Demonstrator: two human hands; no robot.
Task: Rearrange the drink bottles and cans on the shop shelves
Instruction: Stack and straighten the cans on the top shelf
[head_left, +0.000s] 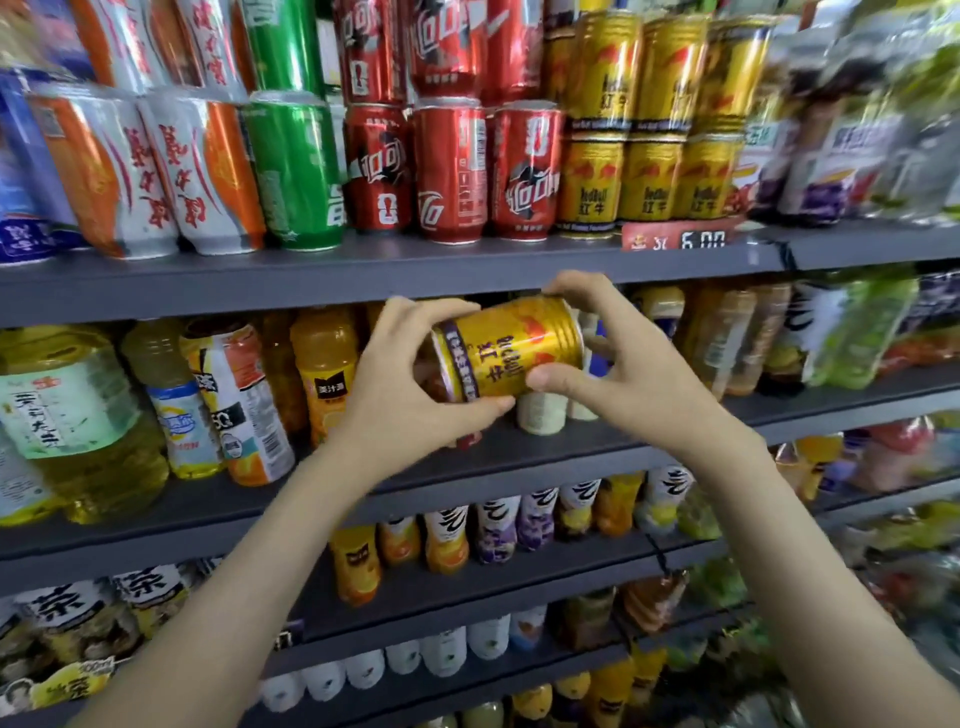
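I hold one gold can (506, 349) in both hands, tilted on its side, in front of the second shelf (519, 467), just below the edge of the top shelf (363, 275). My left hand (410, 387) is clamped on its base end; my right hand (613, 358) grips the other end, thumb on the label.

Progress, as I judge it: mid-task. This can is off its shelf and not yet placed. Its stock sits at 1 o'clock on the top shelf, the likely destination.

Count, top shelf front row, lower tier: three gold cans (649, 179), three red cans (449, 169), one green can (293, 169), two orange-and-white cans (156, 171). Each carries a second tier stacked on top; rows behind are hidden. The far right is blurred; I cannot count it.

The lower shelves hold many bottles (324, 374), too crowded to count reliably. Whether they need moving I cannot tell.
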